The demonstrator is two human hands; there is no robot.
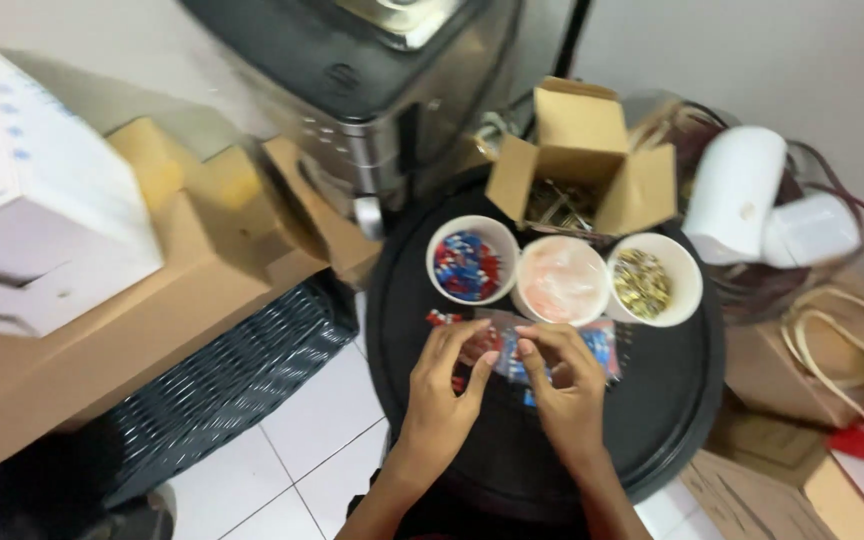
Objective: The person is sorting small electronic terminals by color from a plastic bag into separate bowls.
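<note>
My left hand [444, 385] and my right hand [564, 385] meet over a round black tray [662, 400]. Both pinch small red and blue parts from a loose pile in a clear bag [600, 345] lying on the tray. Just beyond my fingers stand three white cups: one with red and blue pieces [470, 260], a middle one with pale translucent pieces [560, 280], and one with brass-coloured pieces [654, 280]. What exactly each hand grips is hidden by the fingers.
An open cardboard box [582, 150] with metal parts stands behind the cups. A steel appliance [382, 80] is further back, a white hair dryer [752, 195] to the right, cardboard boxes [102, 300] and a dark woven basket [232, 370] to the left, white floor tiles [302, 440] below.
</note>
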